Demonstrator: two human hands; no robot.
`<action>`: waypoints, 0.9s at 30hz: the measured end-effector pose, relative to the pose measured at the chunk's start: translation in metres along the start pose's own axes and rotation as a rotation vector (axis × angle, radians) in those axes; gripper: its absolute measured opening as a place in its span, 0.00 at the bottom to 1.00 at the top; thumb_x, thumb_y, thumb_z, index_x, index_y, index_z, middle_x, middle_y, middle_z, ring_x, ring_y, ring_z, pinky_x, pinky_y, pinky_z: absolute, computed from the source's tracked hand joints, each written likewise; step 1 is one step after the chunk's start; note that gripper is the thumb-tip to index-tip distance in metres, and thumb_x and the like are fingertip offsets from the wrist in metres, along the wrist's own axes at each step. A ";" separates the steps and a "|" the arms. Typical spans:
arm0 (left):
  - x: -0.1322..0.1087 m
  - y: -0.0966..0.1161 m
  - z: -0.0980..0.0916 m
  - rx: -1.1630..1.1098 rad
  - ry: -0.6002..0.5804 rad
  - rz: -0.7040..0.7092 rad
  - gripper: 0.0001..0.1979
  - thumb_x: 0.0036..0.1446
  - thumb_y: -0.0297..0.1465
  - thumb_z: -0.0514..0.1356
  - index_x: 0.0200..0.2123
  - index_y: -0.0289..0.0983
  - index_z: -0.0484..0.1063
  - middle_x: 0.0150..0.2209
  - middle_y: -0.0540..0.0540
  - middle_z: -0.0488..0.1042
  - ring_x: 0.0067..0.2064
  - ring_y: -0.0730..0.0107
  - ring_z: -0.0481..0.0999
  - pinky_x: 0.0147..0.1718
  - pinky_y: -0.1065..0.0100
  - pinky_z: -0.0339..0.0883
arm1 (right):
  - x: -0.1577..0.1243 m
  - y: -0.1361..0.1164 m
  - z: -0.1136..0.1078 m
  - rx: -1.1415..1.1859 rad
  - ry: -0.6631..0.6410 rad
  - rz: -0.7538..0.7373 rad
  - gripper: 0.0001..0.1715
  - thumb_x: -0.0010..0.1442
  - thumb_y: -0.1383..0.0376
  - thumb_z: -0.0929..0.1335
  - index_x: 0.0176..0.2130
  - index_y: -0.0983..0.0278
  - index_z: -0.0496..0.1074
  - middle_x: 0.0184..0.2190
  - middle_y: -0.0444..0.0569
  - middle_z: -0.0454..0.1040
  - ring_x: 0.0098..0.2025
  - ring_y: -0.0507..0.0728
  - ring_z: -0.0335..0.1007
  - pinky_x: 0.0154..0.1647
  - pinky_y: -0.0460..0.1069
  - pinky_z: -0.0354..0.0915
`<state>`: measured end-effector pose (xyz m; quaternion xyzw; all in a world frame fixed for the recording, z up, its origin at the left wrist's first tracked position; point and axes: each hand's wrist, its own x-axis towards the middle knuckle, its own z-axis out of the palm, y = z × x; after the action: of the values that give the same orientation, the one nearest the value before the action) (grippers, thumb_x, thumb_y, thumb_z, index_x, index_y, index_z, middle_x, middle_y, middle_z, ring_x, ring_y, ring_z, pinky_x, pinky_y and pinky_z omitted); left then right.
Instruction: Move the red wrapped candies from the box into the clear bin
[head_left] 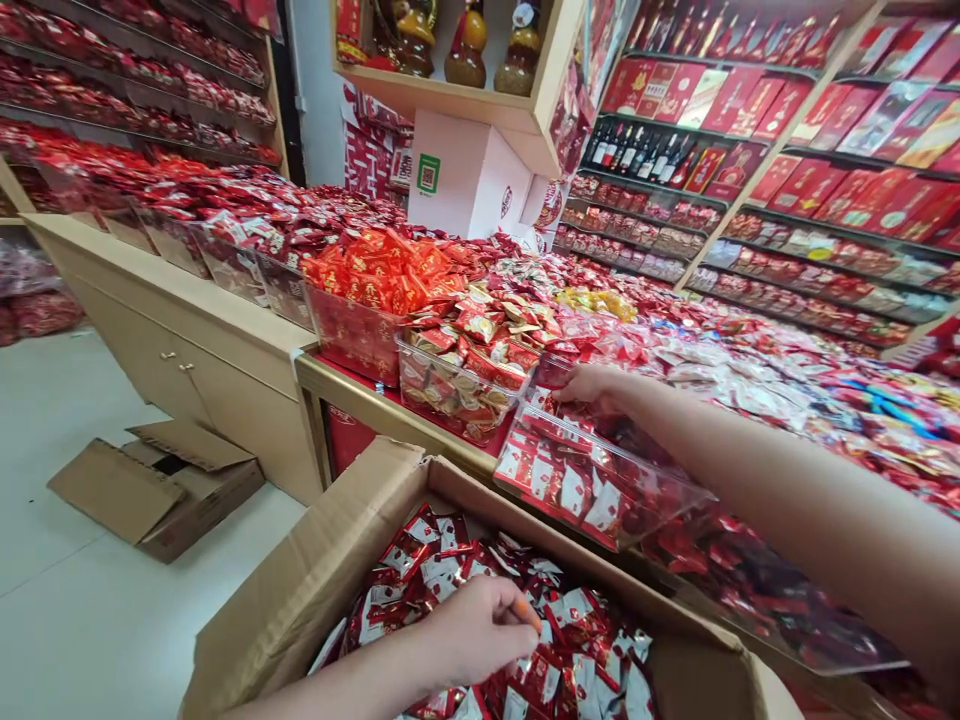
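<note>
My left hand (487, 628) is over an open cardboard box (367, 500), its fingers curled together just above small red-and-white wrapped packets (442, 575). Whatever lies between those fingers, if anything, is too small to make out. My right hand (589, 384) reaches into a clear plastic bin (600, 455) on the counter, close to its left end. Similar red-and-white packets show through the bin's front wall. The right fingertips point down inside the bin and are partly hidden, so their grip is unclear.
Beside the bin stand another clear bin (457, 390) of red-and-gold packets and one heaped with orange-red packets (375, 270). An opened carton (157, 490) lies on the floor at left. A wooden display case (450, 90) overhangs the counter. Stocked shelves (675, 130) line the back.
</note>
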<state>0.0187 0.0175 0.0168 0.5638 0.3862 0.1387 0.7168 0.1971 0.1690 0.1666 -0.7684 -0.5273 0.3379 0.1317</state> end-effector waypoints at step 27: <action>0.004 -0.049 -0.016 0.934 -0.081 -0.083 0.23 0.17 0.18 0.62 0.25 0.38 0.72 0.46 0.38 0.65 0.41 0.42 0.66 0.36 0.52 0.57 | -0.099 -0.026 -0.022 -0.601 0.589 -0.780 0.19 0.49 0.60 0.62 0.34 0.71 0.72 0.24 0.41 0.71 0.30 0.47 0.64 0.31 0.46 0.51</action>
<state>-0.0018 0.0150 -0.0303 0.8150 0.4010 -0.1007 0.4060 0.1715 0.0945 0.2354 -0.5823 -0.7859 -0.1287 0.1637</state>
